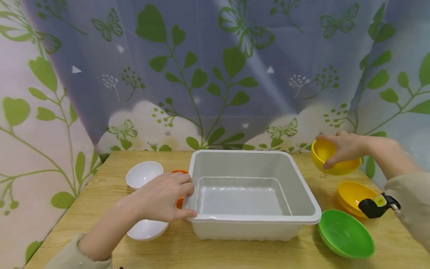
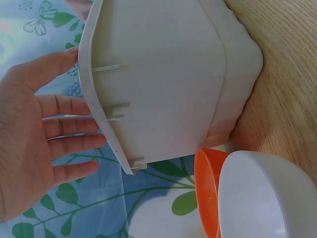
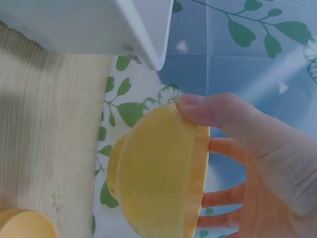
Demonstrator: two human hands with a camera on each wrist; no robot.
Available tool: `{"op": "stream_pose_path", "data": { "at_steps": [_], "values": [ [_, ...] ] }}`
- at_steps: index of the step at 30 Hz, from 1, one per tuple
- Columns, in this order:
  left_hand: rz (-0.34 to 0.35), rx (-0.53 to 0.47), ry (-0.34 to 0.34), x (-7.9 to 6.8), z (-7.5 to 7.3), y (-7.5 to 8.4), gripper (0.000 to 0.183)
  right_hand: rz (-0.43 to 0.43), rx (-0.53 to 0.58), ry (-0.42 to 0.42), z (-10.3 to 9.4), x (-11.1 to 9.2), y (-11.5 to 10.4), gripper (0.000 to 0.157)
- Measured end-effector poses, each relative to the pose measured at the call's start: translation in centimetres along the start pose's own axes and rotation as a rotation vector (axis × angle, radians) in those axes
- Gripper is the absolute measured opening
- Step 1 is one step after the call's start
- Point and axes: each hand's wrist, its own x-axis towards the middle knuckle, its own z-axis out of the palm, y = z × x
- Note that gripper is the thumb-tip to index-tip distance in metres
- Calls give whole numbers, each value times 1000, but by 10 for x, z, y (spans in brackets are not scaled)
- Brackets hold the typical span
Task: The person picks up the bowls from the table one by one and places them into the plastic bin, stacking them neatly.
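**Desk [image 1: 235, 257]: the tub [image 1: 248, 231] holds no bowls; work judged barely begun.**
Outside it stand the green bowl [image 1: 346, 233], resting yellow bowl [image 1: 354, 196], rear white bowl [image 1: 144, 173], front white bowl [image 1: 147, 229] and orange bowl [image 1: 180, 203]. Right grip [image 1: 349, 147] pinches the raised yellow bowl [image 1: 342, 168], right of tub; left grip [image 1: 164, 194], fingers extended, touches tub rim.

I watch remotely through a head view that looks forward and down, from standing-back range, over the table [image 1: 248, 256] toward the patterned curtain [image 1: 289, 48]. My left wrist view sits close to the outer wall of the tub [image 2: 158, 94], rolled so the table stands at right; my right one, rolled oppositely, closely faces the raised yellow bowl [image 3: 153, 173]. All three share the tub.
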Motion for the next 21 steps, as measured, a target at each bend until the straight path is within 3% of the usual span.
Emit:
{"op": "stream_pose_path", "data": {
  "at_steps": [21],
  "values": [
    [12,-2,29,-1,3,-1,35,-82,-12,15,-19,4,-24,95]
  ]
}}
